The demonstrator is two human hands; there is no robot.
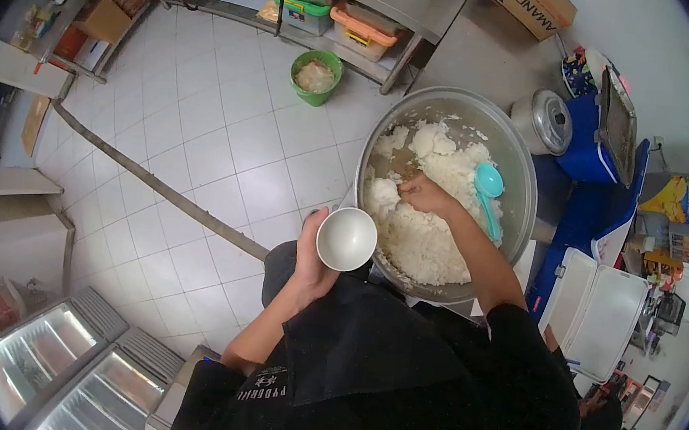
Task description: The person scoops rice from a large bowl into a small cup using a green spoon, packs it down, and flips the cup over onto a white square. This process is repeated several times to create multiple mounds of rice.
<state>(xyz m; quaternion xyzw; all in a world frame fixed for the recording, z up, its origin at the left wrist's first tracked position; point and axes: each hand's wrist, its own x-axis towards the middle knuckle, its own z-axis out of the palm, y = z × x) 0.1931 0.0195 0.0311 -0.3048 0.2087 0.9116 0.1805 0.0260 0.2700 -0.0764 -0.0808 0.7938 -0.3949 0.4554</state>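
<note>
My left hand (314, 256) is closed around a small white bowl (347, 239), whose inside faces up and holds nothing I can see. To its right is a wide metal basin (527, 159) filled with cooked white rice (431, 242). Down in the basin, my right hand (427, 196) has its fingers curled into the rice, beside a rounded clump of rice (383, 194). The fingertips are partly hidden by grains. Another rounded clump (432, 140) lies farther back. A turquoise ladle (491, 185) rests on the rice, right of my right hand.
A lidded metal pot (542, 121) and a blue cooler (587, 136) stand right of the basin. A green bucket (316, 76) sits on the tiled floor. Storage bins (361, 34) fill the shelf under a steel table. Another person (599, 422) is at the lower right.
</note>
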